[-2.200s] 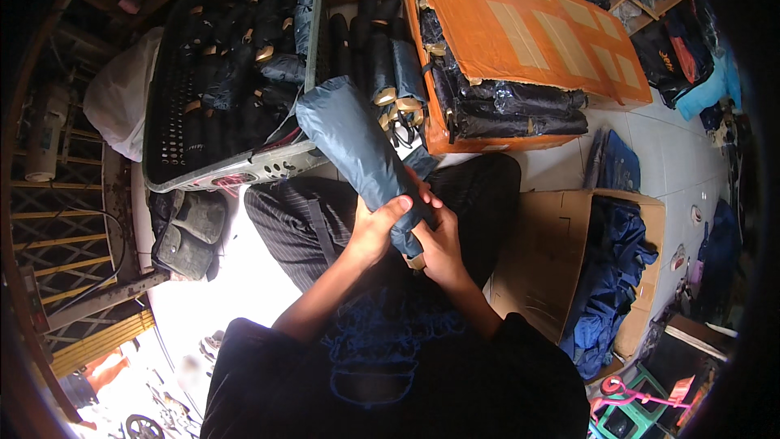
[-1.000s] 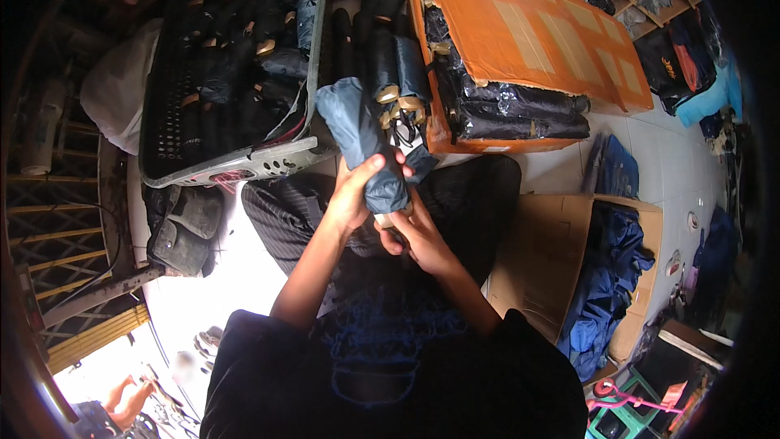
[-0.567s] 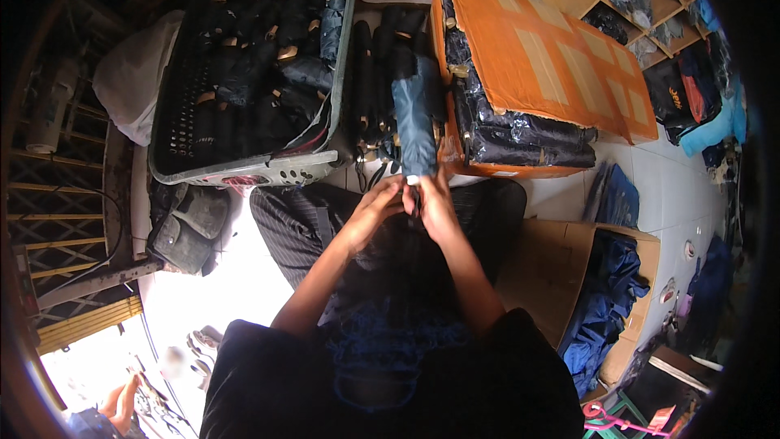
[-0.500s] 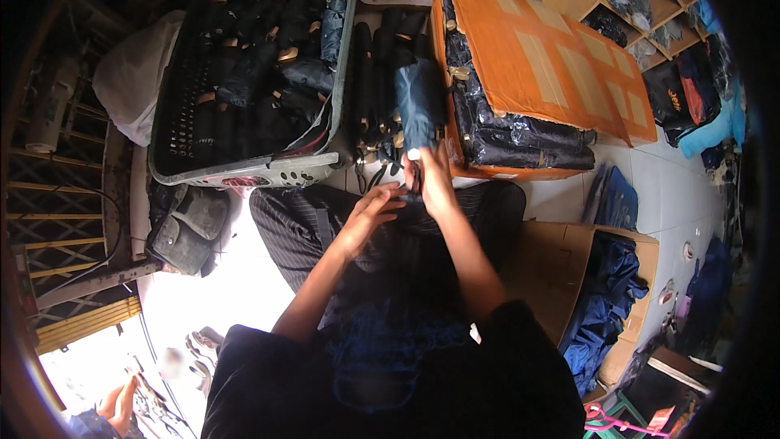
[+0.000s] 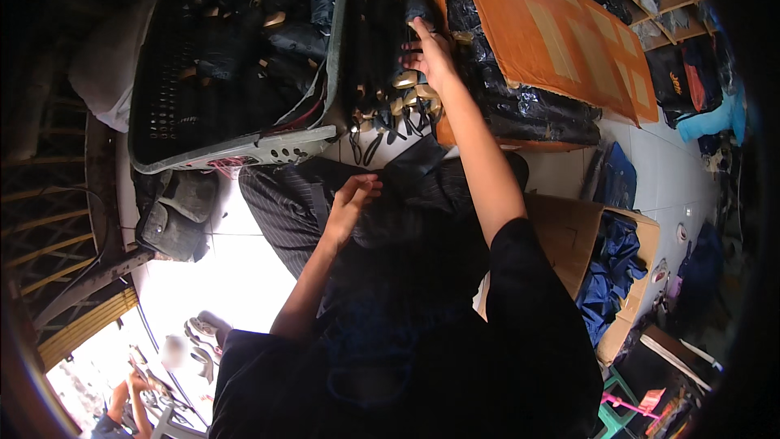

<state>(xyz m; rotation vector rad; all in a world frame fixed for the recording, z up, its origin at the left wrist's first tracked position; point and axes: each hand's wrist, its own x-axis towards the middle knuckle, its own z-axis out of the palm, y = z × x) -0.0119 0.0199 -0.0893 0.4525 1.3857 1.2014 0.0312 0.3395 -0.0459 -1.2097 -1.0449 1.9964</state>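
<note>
My right hand [image 5: 432, 58] reaches out over a row of dark folded umbrellas between the basket and the orange box. Its fingers are spread, with the index fingertip by the handle end of a dark blue folded umbrella [image 5: 418, 10]; whether it touches is unclear. Nearer me, light brown umbrella handles [image 5: 405, 80] and black wrist straps [image 5: 373, 149] stick out of the row. Above my lap, my left hand [image 5: 351, 202] is empty, its fingers loosely bent and apart from the thumb.
On the left stands a grey-green plastic basket [image 5: 236, 149] full of folded umbrellas. An orange carton [image 5: 561, 41] with wrapped dark bundles is at the right. Closer on the right, a brown cardboard box [image 5: 556, 236] holds blue fabric [image 5: 609, 276]. Another person's limbs [image 5: 130, 398] show at lower left.
My right hand has moved forward with the dark blue umbrella, laid it at the far part of the row, and loosened its fingers. My left hand has drawn back slightly toward my lap.
</note>
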